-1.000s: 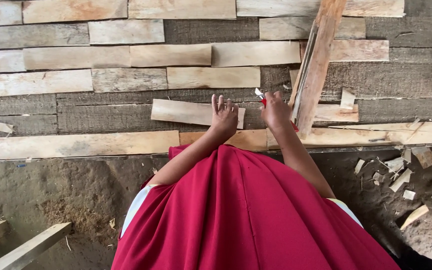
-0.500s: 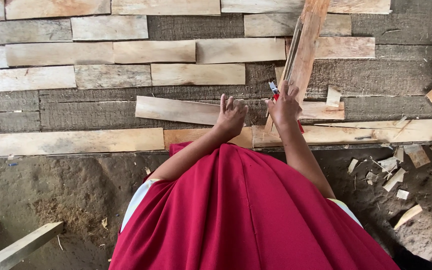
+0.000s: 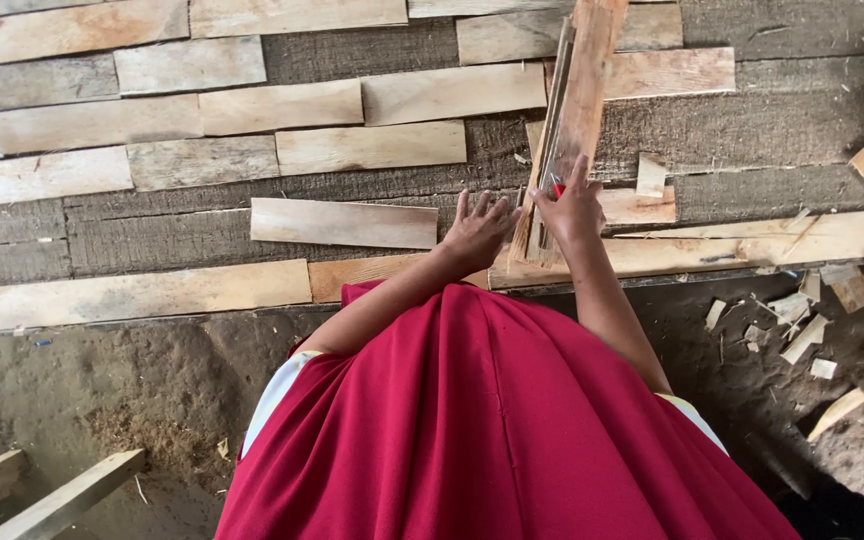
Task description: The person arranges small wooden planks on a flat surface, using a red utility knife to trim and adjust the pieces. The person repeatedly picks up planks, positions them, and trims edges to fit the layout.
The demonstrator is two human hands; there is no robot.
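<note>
Landmark: tall wooden slat (image 3: 580, 110) — leaning, running from the top edge of the view down to the long pale board (image 3: 712, 250).

Right hands part: right hand (image 3: 574, 208) pressed against the lower end of the tall wooden slat, fingers up along it, thumb out to the side.

In the right hand: small red thing (image 3: 557, 187), pinched between fingers and slat — too small to tell what kind.

Left hands part: left hand (image 3: 479, 228) just left of the tall wooden slat, fingers spread wide, flat on the wood, holding nothing.

Short plank (image 3: 344, 222): lying flat, left of the tall wooden slat, its right end just beside the left hand.

Long pale board: lying sideways under the foot of the tall wooden slat, at the front edge of the wooden floor (image 3: 732, 125).

Rows of planks (image 3: 282, 105): laid end to end, left of the tall wooden slat, on the grey wooden floor.

Small wood piece (image 3: 650, 176): just right of the tall wooden slat, standing on another flat piece.

Wood chips (image 3: 802, 335): on the dirt ground (image 3: 82, 380), down and to the right of the tall wooden slat.

Red cloth (image 3: 492, 430): big, covering the body, below the tall wooden slat and both arms.

Loose timber (image 3: 62, 495): far down-left from the tall wooden slat, on the dirt.
</note>
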